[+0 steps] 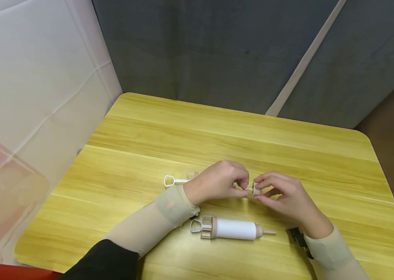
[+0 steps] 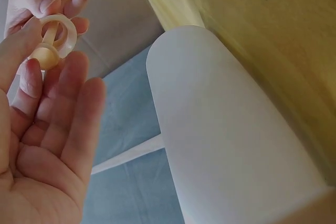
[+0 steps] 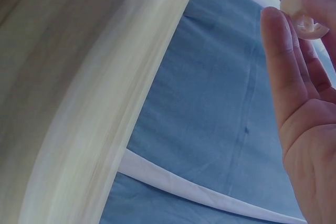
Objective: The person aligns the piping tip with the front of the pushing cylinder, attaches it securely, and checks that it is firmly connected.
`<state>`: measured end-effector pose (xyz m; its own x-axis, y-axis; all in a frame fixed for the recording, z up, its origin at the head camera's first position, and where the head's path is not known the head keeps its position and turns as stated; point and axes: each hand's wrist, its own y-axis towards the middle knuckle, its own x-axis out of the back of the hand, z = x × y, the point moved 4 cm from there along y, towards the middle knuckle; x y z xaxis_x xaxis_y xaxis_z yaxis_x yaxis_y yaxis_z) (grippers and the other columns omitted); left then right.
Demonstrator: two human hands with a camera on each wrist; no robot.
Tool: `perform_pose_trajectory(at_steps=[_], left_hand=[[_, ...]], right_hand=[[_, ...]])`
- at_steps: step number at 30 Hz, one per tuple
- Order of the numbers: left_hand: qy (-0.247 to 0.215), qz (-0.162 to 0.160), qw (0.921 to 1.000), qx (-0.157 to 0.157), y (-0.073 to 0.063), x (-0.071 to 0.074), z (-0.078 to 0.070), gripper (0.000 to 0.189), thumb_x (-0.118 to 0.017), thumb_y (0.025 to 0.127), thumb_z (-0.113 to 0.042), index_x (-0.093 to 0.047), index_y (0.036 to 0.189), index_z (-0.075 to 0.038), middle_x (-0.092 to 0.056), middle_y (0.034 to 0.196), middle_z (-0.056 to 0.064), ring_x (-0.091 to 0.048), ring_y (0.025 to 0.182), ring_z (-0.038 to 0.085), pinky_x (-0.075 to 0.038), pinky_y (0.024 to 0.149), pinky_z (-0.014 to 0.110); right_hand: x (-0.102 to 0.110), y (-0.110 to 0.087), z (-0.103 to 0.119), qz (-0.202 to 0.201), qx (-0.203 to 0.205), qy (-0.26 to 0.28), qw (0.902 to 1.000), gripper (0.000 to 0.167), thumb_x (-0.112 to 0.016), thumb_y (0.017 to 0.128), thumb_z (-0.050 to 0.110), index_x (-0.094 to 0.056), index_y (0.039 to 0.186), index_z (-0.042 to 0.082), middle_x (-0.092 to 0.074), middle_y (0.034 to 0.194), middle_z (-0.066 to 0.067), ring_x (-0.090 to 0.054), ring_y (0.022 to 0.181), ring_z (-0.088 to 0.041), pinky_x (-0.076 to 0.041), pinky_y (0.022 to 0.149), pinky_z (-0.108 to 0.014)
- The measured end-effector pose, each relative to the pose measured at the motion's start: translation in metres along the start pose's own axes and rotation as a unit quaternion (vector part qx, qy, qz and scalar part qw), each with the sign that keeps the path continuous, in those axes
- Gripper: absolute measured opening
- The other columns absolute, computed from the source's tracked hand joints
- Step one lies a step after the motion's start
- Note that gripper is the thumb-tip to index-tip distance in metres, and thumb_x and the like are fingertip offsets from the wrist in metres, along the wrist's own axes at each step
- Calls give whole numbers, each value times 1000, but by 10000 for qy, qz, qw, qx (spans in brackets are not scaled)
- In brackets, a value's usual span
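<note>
Left hand (image 1: 219,181): thumb and fingertips pinch a small beige nozzle piece (image 2: 45,56), remaining fingers loose. Right hand (image 1: 286,190): thumb and fingers pinch a beige ring (image 1: 256,189). Both grips loaded, ring and nozzle meeting between the hands, above the tabletop (image 1: 95,182). In the left wrist view the nozzle stem lines up with the ring opening and seems to enter it; can't tell if it's seated.

My read: step in hand is mating those two, though the stills can't rule out pulling them apart. Next move calls for coaxial alignment, left grip steady, light push from the right; tilt would bind it.

Outward: white plunger handle (image 1: 169,180) left of the left wrist, its rod running behind that hand. Nearer the person, a whole-looking syringe (image 1: 236,229) lies flat, nozzle pointing right, no hand on it. Big white rounded body (image 2: 226,129) in the left wrist view, probably a barrel. Grey curtain (image 1: 200,50) behind.
</note>
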<state>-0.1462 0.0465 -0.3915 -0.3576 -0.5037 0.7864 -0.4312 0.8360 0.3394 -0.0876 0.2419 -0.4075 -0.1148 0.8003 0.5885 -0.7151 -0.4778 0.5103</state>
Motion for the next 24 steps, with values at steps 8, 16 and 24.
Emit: perform_pose_trajectory(at_steps=[8, 16, 24], left_hand=[[62, -56, 9999, -74, 0, 0, 0, 20, -90, 88, -18, -72, 82, -13, -67, 83, -6, -65, 80, 8, -49, 74, 15], [149, -161, 9994, -262, 1, -1, -2, 16, -89, 89, -19, -75, 84, -13, -71, 86, -6, -67, 81, 6, -49, 75, 13], [216, -275, 9988, -350, 1, -2, -4, 13, -88, 90, -19, -76, 85, -14, -73, 88, -6, -68, 81, 6, -49, 73, 13]], right_hand=[[0, 0, 0, -4, 22, -21, 10000, 15, -86, 92, 14, -77, 103, 10, -75, 111, -9, -74, 95, -17, -62, 68, -25], [1, 0, 2, -27, -66, 46, 10000, 21, -80, 97, 29, -77, 103, 9, -75, 112, -10, -74, 96, -16, -62, 69, -26], [2, 0, 2, -93, 12, 73, 9999, 22, -80, 97, 29, -77, 103, 8, -75, 111, -11, -74, 95, -15, -62, 69, -26]])
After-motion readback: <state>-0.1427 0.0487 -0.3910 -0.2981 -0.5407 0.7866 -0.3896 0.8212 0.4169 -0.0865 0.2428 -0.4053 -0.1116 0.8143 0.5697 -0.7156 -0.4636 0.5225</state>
